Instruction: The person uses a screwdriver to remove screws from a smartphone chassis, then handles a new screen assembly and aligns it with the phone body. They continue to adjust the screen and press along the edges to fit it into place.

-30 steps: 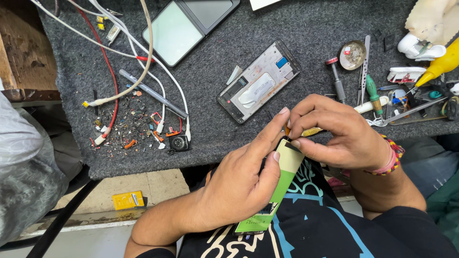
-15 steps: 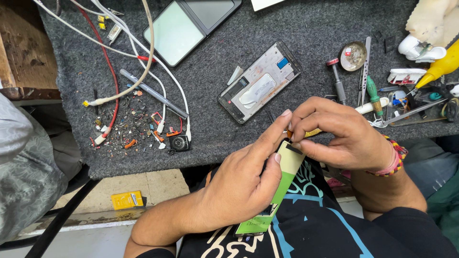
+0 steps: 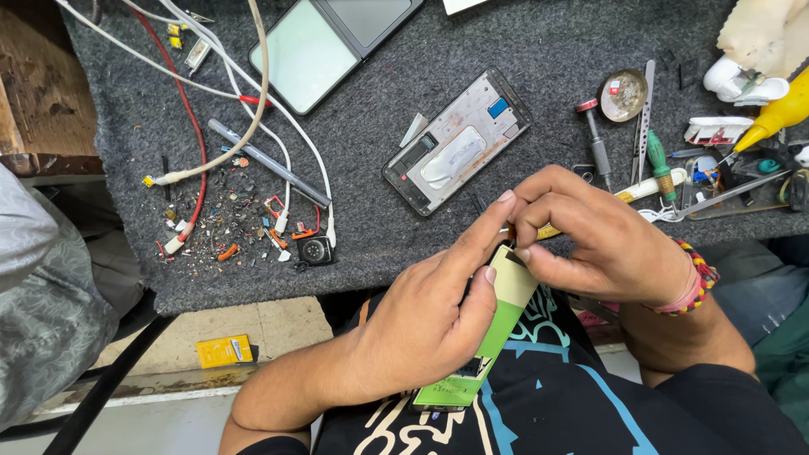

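My left hand [image 3: 430, 316] grips a flat green and cream phone panel [image 3: 487, 337] held upright over my lap. My right hand [image 3: 594, 232] pinches the panel's top edge with thumb and forefinger and also holds a thin yellow-handled tool [image 3: 649, 187] that sticks out to the right. An opened phone body [image 3: 458, 141] with bare insides lies on the grey felt mat [image 3: 522, 50] just beyond my hands.
Small screwdrivers [image 3: 594, 143], tweezers [image 3: 645, 118], a round metal dish [image 3: 624, 94] and a yellow glue bottle [image 3: 779, 118] lie at the right. White and red cables [image 3: 253, 93], a grey pen [image 3: 270, 164] and small debris [image 3: 236, 219] are on the left. A phone screen [image 3: 324, 42] lies at the back.
Both hands stay in place on the panel; the fingers shift only slightly at its top edge.
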